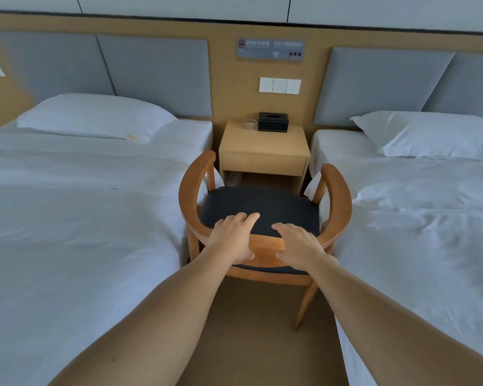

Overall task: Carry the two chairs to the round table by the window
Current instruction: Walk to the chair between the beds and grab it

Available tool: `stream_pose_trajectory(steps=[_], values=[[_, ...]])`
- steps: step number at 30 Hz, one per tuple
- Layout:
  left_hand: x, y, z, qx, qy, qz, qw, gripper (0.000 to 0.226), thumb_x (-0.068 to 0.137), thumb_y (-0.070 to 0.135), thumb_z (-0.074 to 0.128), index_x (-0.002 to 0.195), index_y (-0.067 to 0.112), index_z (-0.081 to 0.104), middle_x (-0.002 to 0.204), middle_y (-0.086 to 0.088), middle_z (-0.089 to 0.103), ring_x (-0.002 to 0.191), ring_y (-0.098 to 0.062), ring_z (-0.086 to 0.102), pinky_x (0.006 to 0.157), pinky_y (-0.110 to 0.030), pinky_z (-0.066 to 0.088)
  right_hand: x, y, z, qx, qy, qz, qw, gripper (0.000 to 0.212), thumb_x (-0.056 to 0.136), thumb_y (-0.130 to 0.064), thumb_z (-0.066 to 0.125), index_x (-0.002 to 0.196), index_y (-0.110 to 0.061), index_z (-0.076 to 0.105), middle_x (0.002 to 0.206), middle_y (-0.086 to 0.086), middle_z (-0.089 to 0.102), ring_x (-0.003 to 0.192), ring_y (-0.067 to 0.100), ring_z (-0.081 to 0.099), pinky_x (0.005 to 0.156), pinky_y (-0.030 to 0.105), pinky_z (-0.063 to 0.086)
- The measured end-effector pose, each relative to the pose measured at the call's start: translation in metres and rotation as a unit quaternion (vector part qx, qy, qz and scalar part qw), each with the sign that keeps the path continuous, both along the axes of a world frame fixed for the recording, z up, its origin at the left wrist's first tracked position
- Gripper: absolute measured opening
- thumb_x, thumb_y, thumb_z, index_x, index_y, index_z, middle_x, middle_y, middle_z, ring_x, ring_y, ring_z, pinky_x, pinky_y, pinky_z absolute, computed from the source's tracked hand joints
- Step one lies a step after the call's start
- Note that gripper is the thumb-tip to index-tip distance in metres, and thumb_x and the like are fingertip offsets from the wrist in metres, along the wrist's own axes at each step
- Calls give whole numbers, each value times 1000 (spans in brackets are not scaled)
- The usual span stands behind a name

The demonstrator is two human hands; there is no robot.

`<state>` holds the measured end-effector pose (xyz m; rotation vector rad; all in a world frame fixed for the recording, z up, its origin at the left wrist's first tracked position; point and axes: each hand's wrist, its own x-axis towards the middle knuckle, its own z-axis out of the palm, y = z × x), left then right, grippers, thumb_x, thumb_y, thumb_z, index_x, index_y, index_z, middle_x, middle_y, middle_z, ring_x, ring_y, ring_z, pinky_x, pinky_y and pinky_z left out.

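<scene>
Right now you are laying both hands on the chair (262, 207) back rail: left hand (232, 237) and right hand (297, 244), fingers spread flat, not curling under it. Chair is standing between two beds, facing the nightstand (264, 151).

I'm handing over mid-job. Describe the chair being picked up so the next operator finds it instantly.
Find the two white beds and the light wooden nightstand between them at the headboard wall. The chair stands in the aisle directly before that nightstand, its seat facing it. It is the only seat in view: curved orange-brown wooden frame, dark cushion, with the left hand and right hand on its backrest.
</scene>
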<state>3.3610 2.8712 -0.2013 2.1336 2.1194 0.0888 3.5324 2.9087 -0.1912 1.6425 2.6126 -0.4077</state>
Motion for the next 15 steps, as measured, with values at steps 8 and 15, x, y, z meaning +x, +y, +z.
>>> stream_pose_trajectory(steps=[8, 15], values=[[-21, 47, -60, -72, -30, -13, 997, 108, 77, 42, 82, 155, 34, 8, 144, -2, 50, 124, -28, 58, 103, -50, 47, -29, 39, -51, -93, -49, -6, 994, 52, 87, -27, 74, 134, -26, 50, 121, 0, 63, 105, 20, 63, 94, 34, 54], [-34, 61, -75, -106, -26, -81, 991, 75, 73, 53, 79, 135, 36, 40, 123, 6, 62, 111, -22, 62, 97, -47, 47, -32, 53, -54, -125, -66, 9, 990, 64, 76, -37, 84, 132, -26, 54, 121, -1, 61, 108, 22, 61, 96, 40, 53]])
